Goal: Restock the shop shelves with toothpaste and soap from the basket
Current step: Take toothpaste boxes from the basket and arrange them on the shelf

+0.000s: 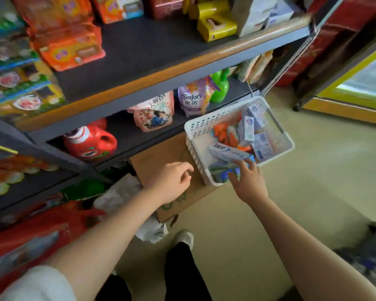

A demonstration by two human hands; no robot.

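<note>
Two hands out: your right hand [249, 181] grips a box [225, 173] at the basket's [195, 129] near end. Your left hand [172, 181] hangs loosely curled, empty, over the carton [161, 155]. More boxes fill the basket.

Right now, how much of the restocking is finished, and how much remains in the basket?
Nothing shows as done: the bare stretch of the upper shelf holds no toothpaste or soap. In hand: the right hand reaches into the white basket and touches a blue toothpaste box; a firm grip cannot be told. The left hand is empty beside the basket. Left: many boxes and orange packs remain inside.
</note>
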